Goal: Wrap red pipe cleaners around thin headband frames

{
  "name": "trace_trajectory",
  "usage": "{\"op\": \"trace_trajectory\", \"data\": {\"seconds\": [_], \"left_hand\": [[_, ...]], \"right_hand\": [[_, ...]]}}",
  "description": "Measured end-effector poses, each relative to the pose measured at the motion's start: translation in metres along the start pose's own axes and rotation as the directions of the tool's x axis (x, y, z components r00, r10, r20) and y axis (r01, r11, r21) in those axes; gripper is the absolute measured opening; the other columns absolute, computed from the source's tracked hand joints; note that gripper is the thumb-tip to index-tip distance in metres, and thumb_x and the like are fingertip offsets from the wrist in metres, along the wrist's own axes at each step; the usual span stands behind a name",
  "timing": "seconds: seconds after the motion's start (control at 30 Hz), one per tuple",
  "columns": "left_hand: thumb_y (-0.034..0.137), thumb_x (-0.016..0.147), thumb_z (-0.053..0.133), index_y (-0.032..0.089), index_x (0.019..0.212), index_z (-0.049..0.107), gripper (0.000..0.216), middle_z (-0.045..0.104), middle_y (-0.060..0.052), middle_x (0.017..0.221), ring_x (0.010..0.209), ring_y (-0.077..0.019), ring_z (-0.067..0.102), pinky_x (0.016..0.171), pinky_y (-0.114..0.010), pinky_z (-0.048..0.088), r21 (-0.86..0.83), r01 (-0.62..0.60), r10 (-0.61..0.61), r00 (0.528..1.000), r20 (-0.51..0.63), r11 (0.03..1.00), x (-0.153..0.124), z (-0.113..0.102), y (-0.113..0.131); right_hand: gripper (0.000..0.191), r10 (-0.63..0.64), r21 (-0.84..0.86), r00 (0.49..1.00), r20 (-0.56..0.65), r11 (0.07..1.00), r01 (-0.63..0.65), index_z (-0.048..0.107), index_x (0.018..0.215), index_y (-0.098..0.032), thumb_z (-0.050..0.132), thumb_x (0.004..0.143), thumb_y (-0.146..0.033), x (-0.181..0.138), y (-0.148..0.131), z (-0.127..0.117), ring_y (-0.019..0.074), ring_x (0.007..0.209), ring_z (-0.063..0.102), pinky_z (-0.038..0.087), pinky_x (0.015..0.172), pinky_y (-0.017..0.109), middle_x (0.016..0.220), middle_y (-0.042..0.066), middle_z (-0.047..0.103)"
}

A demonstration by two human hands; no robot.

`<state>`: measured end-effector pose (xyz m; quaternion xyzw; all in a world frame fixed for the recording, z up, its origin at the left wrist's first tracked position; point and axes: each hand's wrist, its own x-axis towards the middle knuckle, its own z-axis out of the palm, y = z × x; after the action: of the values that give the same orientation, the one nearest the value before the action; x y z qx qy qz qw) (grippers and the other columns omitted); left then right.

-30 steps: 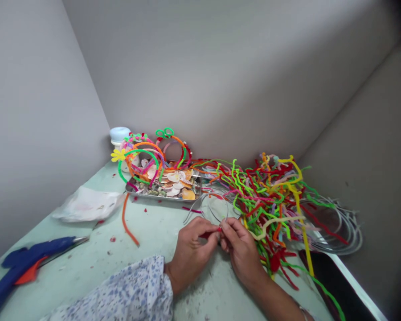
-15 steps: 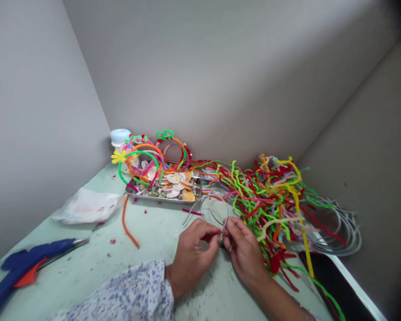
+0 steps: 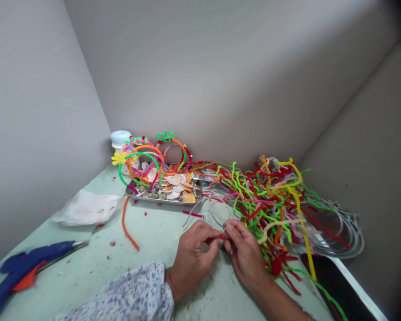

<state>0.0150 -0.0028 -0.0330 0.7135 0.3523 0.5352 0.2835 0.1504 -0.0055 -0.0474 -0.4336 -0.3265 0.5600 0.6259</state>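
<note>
My left hand (image 3: 195, 256) is closed in a pinch, with a small red piece (image 3: 222, 237) at its fingertips, probably pipe cleaner but mostly hidden. Facing it, my right hand (image 3: 245, 249) pinches the end of a thin grey wire hoop (image 3: 227, 214), and the fingertips of both hands nearly meet there. Beyond the hands the hoop curves over the table toward the tray. Just right of my right hand lies a tangled heap of coloured pipe cleaners (image 3: 254, 205). Something dark shows under the fingertips, too small to make out.
A metal tray (image 3: 163, 201) of shells stands at the back, with pipe-cleaner headbands (image 3: 143, 154) on it. At left are a blue glue gun (image 3: 36, 256) and a white plastic bag (image 3: 90, 208). Coiled grey wire hoops (image 3: 350, 240) and a dark flat object (image 3: 341, 290) lie right.
Both hands stay almost in place, still pinching. The left fingertips have shifted very slightly right, and more red shows between the fingers. The whole view has moved slightly.
</note>
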Motion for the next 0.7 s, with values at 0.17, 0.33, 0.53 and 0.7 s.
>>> {"op": "trace_trajectory", "data": {"seconds": [0.17,0.33,0.53,0.7], "left_hand": [[0.013,0.085,0.054,0.018,0.088,0.067,0.014,0.065,-0.004,0.081,0.078,-0.0154,0.059,0.071,-0.026,0.046,-0.027,0.058,-0.056,0.995,0.084,0.998,0.000,-0.003,0.003],[0.020,0.090,0.049,0.017,0.080,0.064,0.018,0.061,-0.003,0.077,0.075,-0.0148,0.056,0.069,-0.026,0.042,-0.016,0.189,-0.186,0.977,0.102,0.982,0.003,-0.005,0.002],[0.025,0.093,0.047,0.017,0.071,0.062,0.027,0.057,-0.001,0.072,0.071,-0.0144,0.053,0.068,-0.027,0.039,0.008,0.261,-0.258,0.952,0.165,0.965,0.005,-0.003,-0.002],[0.025,0.093,0.046,0.016,0.073,0.063,0.027,0.058,-0.002,0.073,0.073,-0.0152,0.053,0.070,-0.027,0.039,0.004,0.252,-0.248,0.951,0.186,0.968,0.005,-0.004,-0.004]], "right_hand": [[0.025,-0.010,-0.006,1.000,0.006,1.000,0.010,0.061,0.079,-0.020,0.073,0.075,-0.041,0.000,0.002,-0.003,0.0081,0.046,0.040,0.032,0.043,0.018,0.054,-0.006,0.050],[0.023,-0.030,-0.042,0.999,0.040,0.999,0.031,0.061,0.081,-0.019,0.071,0.079,-0.040,0.001,0.006,-0.006,0.0074,0.048,0.041,0.033,0.046,0.018,0.055,-0.005,0.051],[0.023,-0.048,-0.095,0.997,0.056,0.994,0.053,0.062,0.083,-0.019,0.068,0.081,-0.041,0.002,0.010,-0.008,0.0075,0.048,0.042,0.033,0.047,0.018,0.055,-0.005,0.051],[0.022,-0.052,-0.109,0.997,0.063,0.992,0.058,0.061,0.084,-0.019,0.067,0.082,-0.041,0.003,0.012,-0.010,0.0076,0.048,0.042,0.033,0.047,0.018,0.054,-0.005,0.051]]}}
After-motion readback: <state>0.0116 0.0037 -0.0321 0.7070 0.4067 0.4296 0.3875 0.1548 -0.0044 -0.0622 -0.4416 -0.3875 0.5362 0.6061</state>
